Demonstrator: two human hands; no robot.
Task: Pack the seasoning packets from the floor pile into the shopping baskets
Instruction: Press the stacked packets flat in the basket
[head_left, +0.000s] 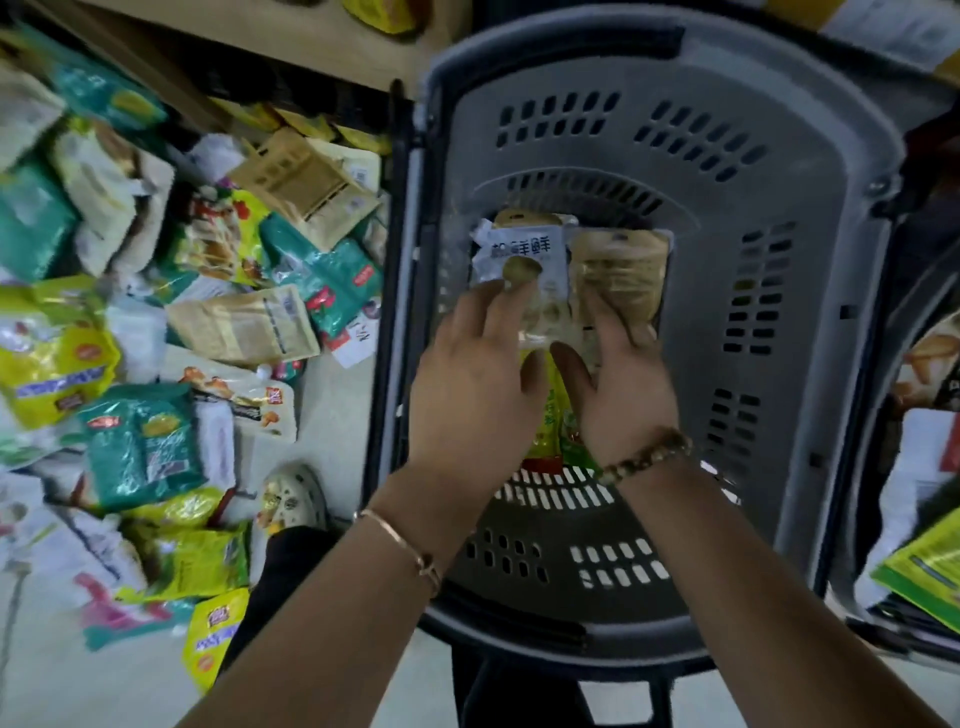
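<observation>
One grey slotted plastic shopping basket (779, 208) stands beside a floor pile of green, yellow and tan seasoning packets (156, 312), too jumbled to count. At least three packets lie inside it: a white foil packet (524, 254), a tan paper packet (623, 270) and a yellow-green packet (558, 421). The left hand (467, 395) and right hand (623, 384) rest on them, fingers straight and spread.

Both arms are reaching forward from the bottom edge of the view, the bare forearms angling inward so that the hands are sitting close together. The left hand (467, 384) is lying palm down, its fingers (491, 306) stretched forward and slightly spread. The right hand (623, 384) is lying palm down just beside it, its fingers likewise straight and pointing ahead. The two thumbs are pointing toward each other, near but apart. The left wrist is wearing a thin bangle (400, 540), the right a beaded bracelet (649, 457).
</observation>
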